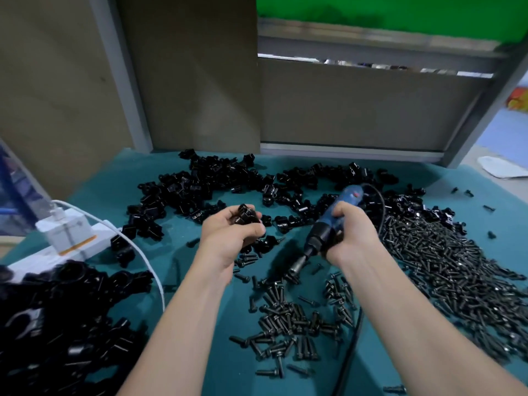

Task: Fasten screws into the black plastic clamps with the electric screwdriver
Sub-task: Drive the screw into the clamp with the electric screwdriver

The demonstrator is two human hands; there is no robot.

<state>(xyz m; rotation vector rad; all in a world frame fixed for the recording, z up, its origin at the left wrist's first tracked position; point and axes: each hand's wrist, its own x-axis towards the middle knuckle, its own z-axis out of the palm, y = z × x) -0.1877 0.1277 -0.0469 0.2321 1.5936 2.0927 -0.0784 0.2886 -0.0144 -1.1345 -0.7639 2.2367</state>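
Clamp clasped in left hand, one electric screwdriver gripped by right hand

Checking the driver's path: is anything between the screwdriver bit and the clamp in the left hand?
Nothing visible. The electric screwdriver in the right hand points down toward loose screws; only air separates its bit from the clamp in the left hand.

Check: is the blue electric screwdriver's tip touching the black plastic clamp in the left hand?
Apart. Head view: teal mat shows between the screwdriver tip and the clamp.
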